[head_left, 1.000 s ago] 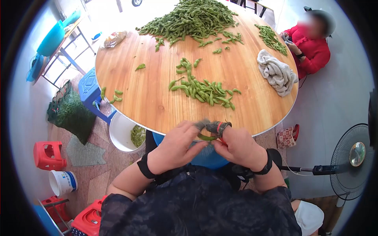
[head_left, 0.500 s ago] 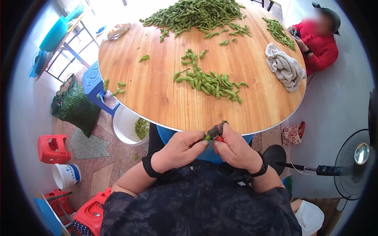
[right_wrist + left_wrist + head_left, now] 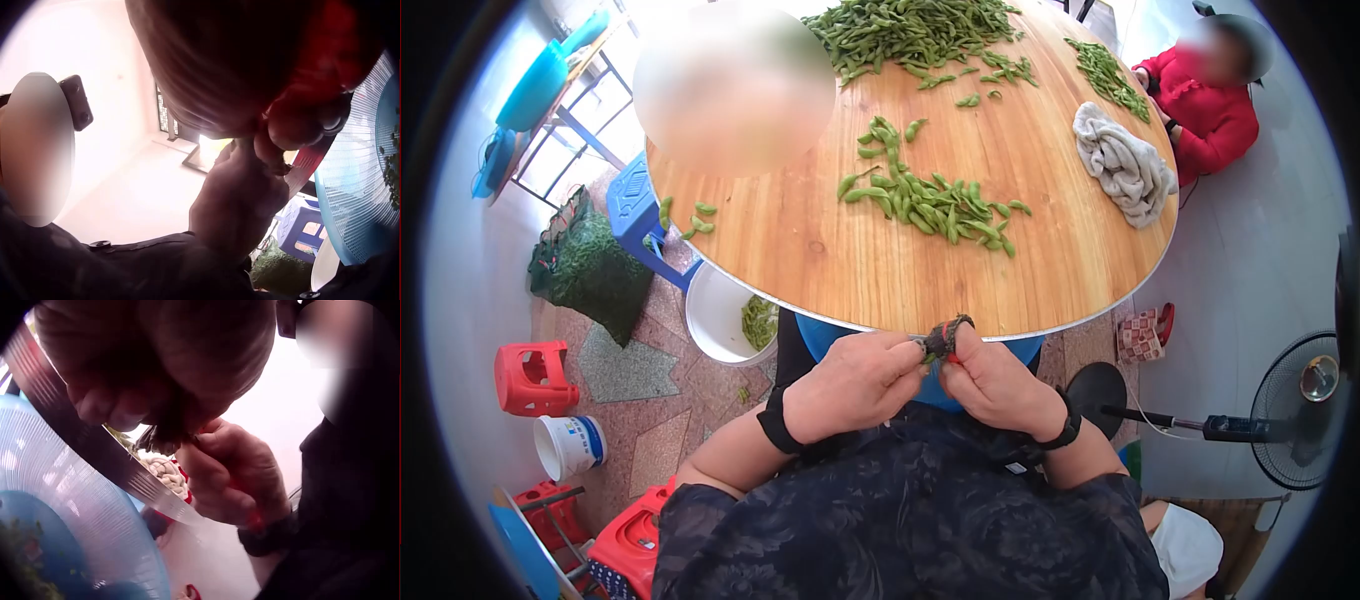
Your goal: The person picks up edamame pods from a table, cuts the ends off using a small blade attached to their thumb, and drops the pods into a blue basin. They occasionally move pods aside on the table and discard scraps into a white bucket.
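Observation:
In the head view my left hand point(image 3: 855, 380) and right hand point(image 3: 1000, 385) meet at the table's near edge, fingertips together. Between them they pinch a green soybean pod point(image 3: 931, 356), mostly hidden by the fingers. A dark wrap with a red band point(image 3: 946, 338) covers fingertips of the right hand. Below the hands is a blue plastic basket point(image 3: 119, 494), with green beans point(image 3: 25, 556) inside it in the left wrist view. Loose soybean pods point(image 3: 930, 205) lie on the round wooden table point(image 3: 780, 240) in front of me, and a big heap of pods point(image 3: 910, 40) lies farther back.
A grey cloth point(image 3: 1125, 165) lies at the table's right side. Beyond it sits a person in red point(image 3: 1215, 125). To the left stand a white bucket point(image 3: 710, 325), a blue stool point(image 3: 635, 210) and a green mesh sack point(image 3: 590, 265). A fan point(image 3: 1300, 410) stands right.
The pod, seen lengthwise between the hands a second ago, is now mostly covered by fingers. Both hands have drawn closer to the body and stay together. The head view has shifted slightly.

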The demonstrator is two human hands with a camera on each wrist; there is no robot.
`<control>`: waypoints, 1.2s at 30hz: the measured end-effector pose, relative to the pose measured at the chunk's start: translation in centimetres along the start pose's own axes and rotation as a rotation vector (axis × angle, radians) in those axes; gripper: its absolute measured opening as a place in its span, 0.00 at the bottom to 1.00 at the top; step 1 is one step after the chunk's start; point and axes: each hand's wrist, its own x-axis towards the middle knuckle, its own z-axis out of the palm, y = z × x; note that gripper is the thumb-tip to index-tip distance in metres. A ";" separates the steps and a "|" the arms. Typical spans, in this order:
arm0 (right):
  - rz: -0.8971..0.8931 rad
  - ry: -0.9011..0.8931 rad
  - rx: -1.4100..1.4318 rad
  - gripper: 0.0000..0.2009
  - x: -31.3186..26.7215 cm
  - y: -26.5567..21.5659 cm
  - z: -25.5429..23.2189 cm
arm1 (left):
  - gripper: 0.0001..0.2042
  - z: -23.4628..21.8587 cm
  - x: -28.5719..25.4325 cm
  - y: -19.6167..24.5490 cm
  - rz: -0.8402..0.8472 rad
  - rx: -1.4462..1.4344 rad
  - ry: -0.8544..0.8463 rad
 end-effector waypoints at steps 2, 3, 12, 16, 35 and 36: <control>-0.046 0.013 0.024 0.08 -0.1 0.6 0.4 | 0.06 -0.3 -0.3 -0.2 0.010 0.002 -0.018; -0.094 0.025 0.048 0.08 0.0 0.7 0.5 | 0.07 -0.6 -0.4 0.0 -0.243 -0.392 -0.128; 0.160 -0.125 0.425 0.05 0.0 -1.6 -1.6 | 0.09 -1.4 -0.4 -1.0 -0.526 -0.987 -0.352; 0.127 -0.113 0.357 0.04 -0.1 -1.4 -1.2 | 0.08 -0.6 -0.5 -1.3 -0.355 -0.819 -0.292; -0.145 -0.162 0.099 0.07 0.3 0.4 -0.2 | 0.06 0.8 -1.4 -3.0 -0.682 -1.771 -0.470; -0.082 -0.252 0.081 0.07 0.4 0.4 -0.7 | 0.08 0.9 -1.2 -3.1 -0.681 -1.763 -0.497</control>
